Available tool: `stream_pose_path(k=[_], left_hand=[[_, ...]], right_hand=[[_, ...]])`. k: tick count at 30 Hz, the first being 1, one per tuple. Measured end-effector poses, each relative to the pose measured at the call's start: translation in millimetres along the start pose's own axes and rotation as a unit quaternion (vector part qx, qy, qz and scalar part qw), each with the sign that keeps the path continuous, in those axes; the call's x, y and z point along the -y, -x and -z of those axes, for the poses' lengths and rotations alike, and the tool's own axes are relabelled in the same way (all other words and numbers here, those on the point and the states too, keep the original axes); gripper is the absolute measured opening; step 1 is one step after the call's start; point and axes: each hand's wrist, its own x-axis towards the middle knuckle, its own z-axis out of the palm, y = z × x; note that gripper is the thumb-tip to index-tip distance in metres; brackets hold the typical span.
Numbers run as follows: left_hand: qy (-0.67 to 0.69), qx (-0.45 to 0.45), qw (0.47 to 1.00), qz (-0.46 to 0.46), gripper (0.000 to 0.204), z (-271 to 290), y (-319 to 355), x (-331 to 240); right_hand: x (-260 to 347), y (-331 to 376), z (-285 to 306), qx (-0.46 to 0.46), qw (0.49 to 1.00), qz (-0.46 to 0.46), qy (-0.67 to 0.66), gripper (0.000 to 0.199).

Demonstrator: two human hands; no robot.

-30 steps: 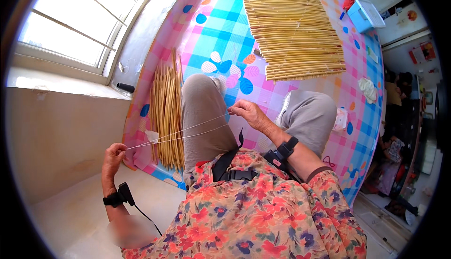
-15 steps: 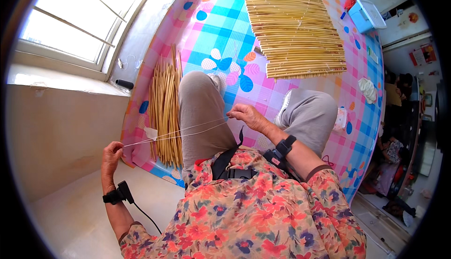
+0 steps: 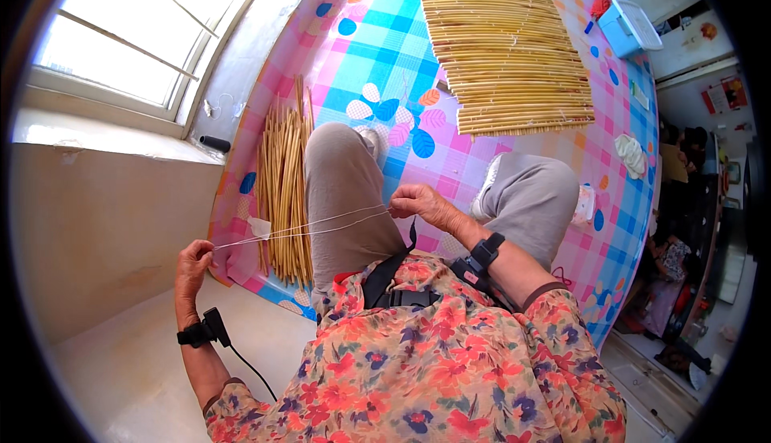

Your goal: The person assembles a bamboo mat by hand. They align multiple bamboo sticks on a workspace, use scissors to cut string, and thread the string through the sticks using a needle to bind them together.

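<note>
A doubled white thread (image 3: pixel 321 224) stretches across my lap. Its left end is pinched in my left hand (image 3: pixel 193 265), out beside the bed's left edge. My right hand (image 3: pixel 418 204) is closed on the other end, between my knees. Beyond my feet lies a mat of straw-coloured stalks (image 3: pixel 510 57), set side by side and bound with white thread. A bundle of loose stalks (image 3: pixel 285 194) lies left of my left knee, beneath the thread. A small white scrap (image 3: pixel 259 228) rests on that bundle.
I sit on a bright checked, flowered sheet (image 3: pixel 353 65). A window (image 3: pixel 120 33) and sill with a black cylinder (image 3: pixel 214 144) are at left. At right are a blue lidded box (image 3: pixel 629 27), a red ball of yarn (image 3: pixel 600 5) and a white cloth (image 3: pixel 630 156).
My right hand has lowered very slightly, and the two strands have spread a little apart. Both hands still hold the thread.
</note>
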Motion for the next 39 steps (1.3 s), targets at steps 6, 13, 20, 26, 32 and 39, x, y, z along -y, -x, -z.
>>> stream_pose_path(k=[6,13,20,26,32,39], left_hand=[[0.012,-0.005,1.0,-0.002,0.01,-1.5,-0.5,5.5],[0.003,-0.014,1.0,-0.018,0.012,0.2,-1.8,3.4],[0.013,0.008,0.996,-0.092,0.01,-13.2,-19.0,-51.5],[0.011,0.025,0.979,-0.201,0.011,-49.4,-39.6,-109.5],[-0.017,0.12,0.943,-0.309,0.011,-98.8,-46.5,-227.2],[-0.076,0.234,0.887,-0.39,0.012,-185.2,-59.9,-295.0]], right_hand=[[5.9,5.6,-0.8,-0.006,1.0,0.014,-0.009,0.019],[26.8,14.9,7.7,-0.149,0.983,0.089,0.061,0.016],[102.4,62.1,37.7,-0.327,0.898,0.247,0.156,0.009],[160.5,129.3,78.3,-0.443,0.815,0.362,0.089,0.011],[183.9,230.2,105.7,-0.569,0.7,0.412,0.13,0.011],[183.7,329.4,97.9,-0.634,0.615,0.452,0.123,0.009]])
